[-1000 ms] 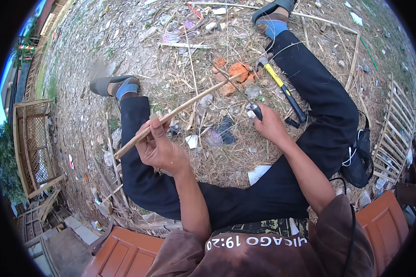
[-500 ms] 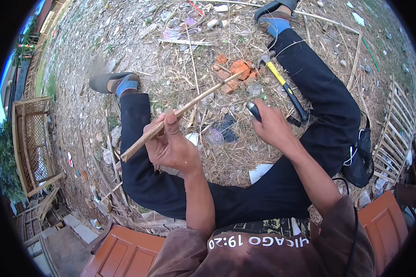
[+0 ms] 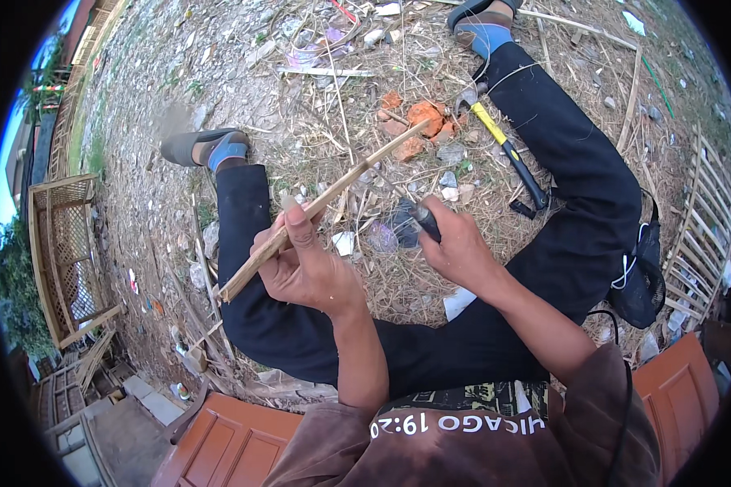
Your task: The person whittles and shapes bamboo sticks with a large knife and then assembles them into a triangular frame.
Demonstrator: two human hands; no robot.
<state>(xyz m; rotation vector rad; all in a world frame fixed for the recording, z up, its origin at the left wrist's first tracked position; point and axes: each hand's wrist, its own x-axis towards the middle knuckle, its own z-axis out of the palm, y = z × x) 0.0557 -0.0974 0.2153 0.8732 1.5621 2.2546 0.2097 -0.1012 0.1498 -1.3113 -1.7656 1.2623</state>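
Pinched between the thumb and fingers of my left hand (image 3: 313, 268) is a pale wooden stick (image 3: 341, 183), slanting from near my left knee up toward the middle of the ground. My right hand (image 3: 464, 250) is wrapped round the dark handle of a knife (image 3: 424, 219). Its thin blade points up and left, and the tip appears to meet the stick beyond my left hand; the edge is too fine to make out clearly. A claw hammer (image 3: 495, 130) with a yellow and black handle lies beside my right leg, its head near broken orange brick pieces (image 3: 425, 119).
My legs (image 3: 581, 138) are spread on either side of the work. Dry straw, stones and scraps cover the ground (image 3: 244, 81). A slatted wooden rack (image 3: 694, 223) lies at the right, and a lattice frame (image 3: 73, 260) at the left. A black mesh bag (image 3: 638, 280) rests by my right thigh.
My right hand has moved slightly left and down, turning the knife so its blade now shows against the stick. The left hand keeps its hold on the stick, nearly still.
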